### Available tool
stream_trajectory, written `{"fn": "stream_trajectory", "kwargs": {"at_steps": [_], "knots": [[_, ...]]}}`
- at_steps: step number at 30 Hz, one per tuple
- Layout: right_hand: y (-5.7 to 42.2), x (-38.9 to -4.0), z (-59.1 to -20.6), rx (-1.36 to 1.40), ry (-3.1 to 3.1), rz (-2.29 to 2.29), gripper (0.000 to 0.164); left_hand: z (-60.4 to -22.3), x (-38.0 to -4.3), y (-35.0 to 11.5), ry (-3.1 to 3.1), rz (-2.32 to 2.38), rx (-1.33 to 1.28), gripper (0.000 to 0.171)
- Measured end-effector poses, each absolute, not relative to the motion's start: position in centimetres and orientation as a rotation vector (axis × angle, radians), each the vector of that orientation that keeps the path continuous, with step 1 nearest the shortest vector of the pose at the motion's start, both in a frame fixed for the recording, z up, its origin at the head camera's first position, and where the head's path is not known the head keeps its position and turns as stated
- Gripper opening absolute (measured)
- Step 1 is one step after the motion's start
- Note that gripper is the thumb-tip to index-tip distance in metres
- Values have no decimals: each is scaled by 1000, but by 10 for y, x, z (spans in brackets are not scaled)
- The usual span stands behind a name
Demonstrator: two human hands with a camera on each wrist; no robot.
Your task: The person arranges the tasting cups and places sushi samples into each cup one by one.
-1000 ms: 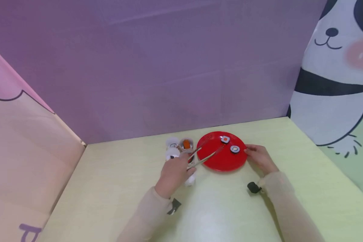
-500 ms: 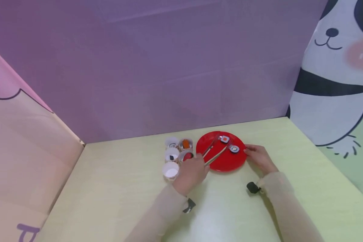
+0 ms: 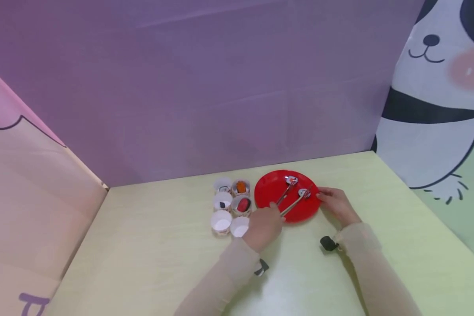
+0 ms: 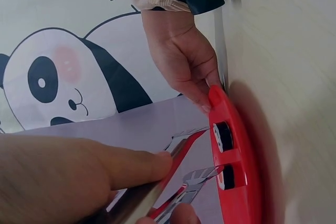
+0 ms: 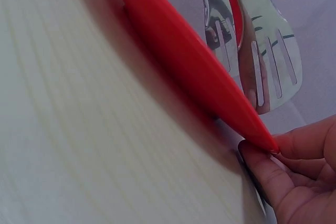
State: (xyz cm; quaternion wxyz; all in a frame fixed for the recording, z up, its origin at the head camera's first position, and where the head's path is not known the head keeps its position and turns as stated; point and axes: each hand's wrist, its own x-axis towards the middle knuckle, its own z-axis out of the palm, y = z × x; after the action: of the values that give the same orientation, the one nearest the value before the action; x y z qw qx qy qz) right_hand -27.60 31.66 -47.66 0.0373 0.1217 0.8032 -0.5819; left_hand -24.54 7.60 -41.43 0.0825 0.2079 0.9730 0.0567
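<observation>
My left hand [image 3: 263, 228] grips a pair of metal tongs [image 4: 139, 200] with slotted ends, their arms apart. The tips of the tongs reach over the red plate [image 3: 266, 193], and nothing is held between them. On the plate sit two toy sushi rolls, one with an orange centre [image 4: 227, 178] and one with a pale yellow centre [image 4: 222, 136]; each tong tip overlaps one of them in the head view. My right hand [image 3: 337, 205] pinches the plate's right rim between thumb and fingers, as the right wrist view shows up close.
Left of the plate stand several white cups [image 3: 221, 222] in two columns. Among them, one cup contains a red piece [image 3: 243, 204], another an orange piece [image 3: 241, 187], and a third a small dark piece [image 3: 222, 204]. A purple backdrop [image 3: 205, 109] rises behind the table.
My left hand has moved right, away from the cups, bringing the tongs farther over the plate until their tips overlap the two sushi rolls. My right hand stays at the rim.
</observation>
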Motion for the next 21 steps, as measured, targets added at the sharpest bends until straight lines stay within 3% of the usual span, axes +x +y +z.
{"fn": "stream_trajectory", "kwargs": {"at_steps": [21], "knots": [[315, -277, -475, 430, 2425, -1762, 48, -421, -248, 83, 2836, 223, 638, 55]]}}
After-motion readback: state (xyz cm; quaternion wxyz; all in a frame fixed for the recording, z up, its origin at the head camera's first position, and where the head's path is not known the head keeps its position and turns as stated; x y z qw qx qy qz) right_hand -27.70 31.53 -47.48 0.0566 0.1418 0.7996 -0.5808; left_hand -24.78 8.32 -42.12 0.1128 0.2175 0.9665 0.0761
